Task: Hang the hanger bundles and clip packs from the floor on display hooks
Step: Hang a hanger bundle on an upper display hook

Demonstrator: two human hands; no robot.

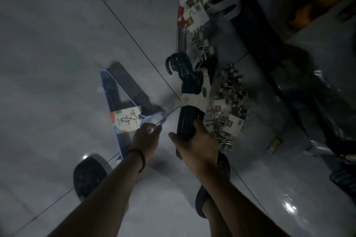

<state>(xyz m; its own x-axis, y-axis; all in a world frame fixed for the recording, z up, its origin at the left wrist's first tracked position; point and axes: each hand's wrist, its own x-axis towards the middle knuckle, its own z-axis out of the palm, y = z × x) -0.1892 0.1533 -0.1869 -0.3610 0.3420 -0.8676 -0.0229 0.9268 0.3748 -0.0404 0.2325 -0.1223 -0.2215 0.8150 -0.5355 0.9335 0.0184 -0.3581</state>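
A blue hanger bundle (115, 98) with a white paper label lies on the pale tiled floor; my left hand (147, 138) has its fingers closed on the bundle's blue hook end. To its right, my right hand (198, 142) grips the lower end of a black hanger bundle (190, 90) wrapped in a white label, its dark hooks pointing away from me. Clip packs (229, 113) with metal clips and card labels lie just right of that hand. More clip packs (194, 15) lie farther off.
White hangers (225, 8) lie at the far end beside the clip packs. A dark shelf base (279, 48) runs along the right. My sandalled feet (88, 175) stand near the bottom. A small yellow-edged item (274, 144) lies on the floor at right.
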